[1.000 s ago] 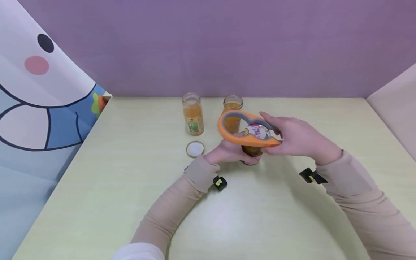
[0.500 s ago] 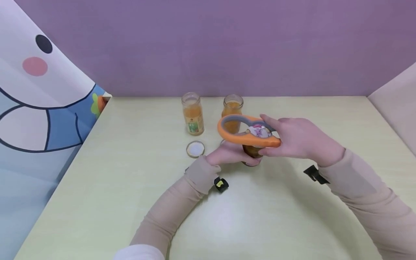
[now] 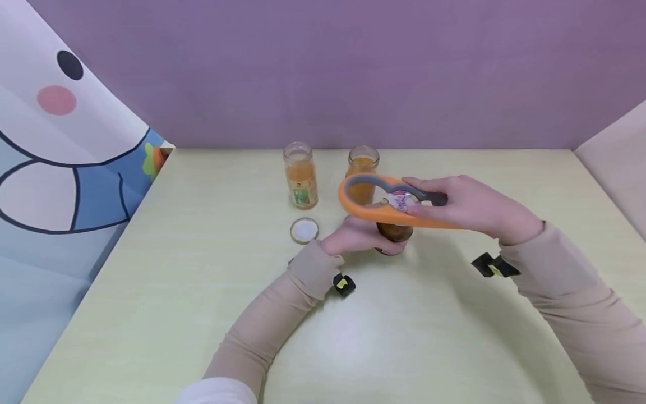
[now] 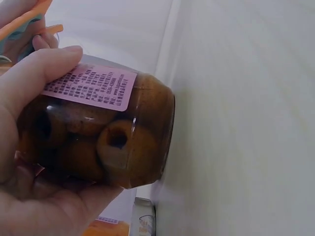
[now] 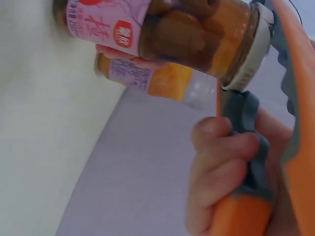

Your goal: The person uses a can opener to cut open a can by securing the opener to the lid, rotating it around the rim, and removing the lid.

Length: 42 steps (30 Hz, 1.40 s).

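My left hand (image 3: 355,234) grips a glass jar (image 4: 98,142) of brown pitted fruit with a pink label, upright on the table. The thumb lies across the label in the left wrist view. My right hand (image 3: 474,205) holds an orange jar opener (image 3: 355,210) with grey toothed inner edges, level over the jar. The patterned lid (image 3: 401,200) of the jar shows inside the opener's loop. In the right wrist view, curled fingers (image 5: 221,157) wrap one grey-and-orange handle, and the lid's pale rim (image 5: 251,56) sits beside the teeth. Whether the teeth touch it, I cannot tell.
Two lidless jars with orange contents stand at the back, a tall jar (image 3: 301,185) and another jar (image 3: 363,163) partly behind the opener. A loose lid (image 3: 304,230) lies left of my left hand on the pale table (image 3: 202,269). A purple wall (image 3: 323,73) rises behind.
My right hand has shifted slightly right and regripped the opener's handles, so a grey handle end now shows. The opener dipped, then rose a little. The left hand and jar have hardly moved.
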{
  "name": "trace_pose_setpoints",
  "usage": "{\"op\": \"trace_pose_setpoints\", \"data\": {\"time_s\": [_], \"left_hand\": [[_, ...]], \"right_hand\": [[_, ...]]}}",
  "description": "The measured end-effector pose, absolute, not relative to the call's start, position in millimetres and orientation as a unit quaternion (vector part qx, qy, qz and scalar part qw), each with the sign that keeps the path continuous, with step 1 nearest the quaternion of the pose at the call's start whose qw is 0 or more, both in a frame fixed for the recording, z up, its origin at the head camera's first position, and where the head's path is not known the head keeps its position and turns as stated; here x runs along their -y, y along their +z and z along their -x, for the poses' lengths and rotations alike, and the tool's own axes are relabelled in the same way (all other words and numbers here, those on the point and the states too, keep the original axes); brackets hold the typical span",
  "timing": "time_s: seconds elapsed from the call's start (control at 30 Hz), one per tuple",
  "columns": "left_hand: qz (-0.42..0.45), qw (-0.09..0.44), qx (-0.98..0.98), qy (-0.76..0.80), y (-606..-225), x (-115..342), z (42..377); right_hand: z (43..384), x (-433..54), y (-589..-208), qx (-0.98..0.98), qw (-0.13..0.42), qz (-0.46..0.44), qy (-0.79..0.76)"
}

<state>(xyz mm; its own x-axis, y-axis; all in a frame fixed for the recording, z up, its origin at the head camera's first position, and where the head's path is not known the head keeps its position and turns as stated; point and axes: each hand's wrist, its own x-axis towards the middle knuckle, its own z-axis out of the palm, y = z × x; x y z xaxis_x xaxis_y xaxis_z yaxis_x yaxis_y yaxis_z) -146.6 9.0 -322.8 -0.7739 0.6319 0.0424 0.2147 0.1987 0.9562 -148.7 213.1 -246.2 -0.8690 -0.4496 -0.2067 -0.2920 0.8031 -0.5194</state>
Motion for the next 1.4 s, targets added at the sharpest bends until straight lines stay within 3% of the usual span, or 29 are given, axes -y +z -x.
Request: {"op": "trace_pose_setpoints", "data": {"time_s": [0.17, 0.4, 0.7, 0.97, 1.4], "left_hand": [[-0.314, 0.164, -0.754, 0.553, -314.7, -10.6, 145.7], [-0.308, 0.162, -0.758, 0.552, -316.5, -10.8, 147.7], [-0.310, 0.206, -0.726, 0.578, -321.5, -13.5, 146.7], [-0.298, 0.172, -0.746, 0.570, -317.3, -18.8, 140.7], [-0.284, 0.173, -0.761, 0.557, -316.7, -16.2, 141.4]], "right_hand": [[148.2, -209.7, -243.8, -0.926, 0.173, 0.190, -0.275], [148.7, -210.0, -243.5, -0.942, 0.147, 0.216, -0.208], [137.1, -208.3, -257.0, -0.965, 0.078, 0.235, -0.082], [134.8, -200.7, -268.5, -0.973, -0.023, 0.215, -0.082], [134.7, -196.7, -270.1, -0.971, -0.026, 0.226, -0.071]]}}
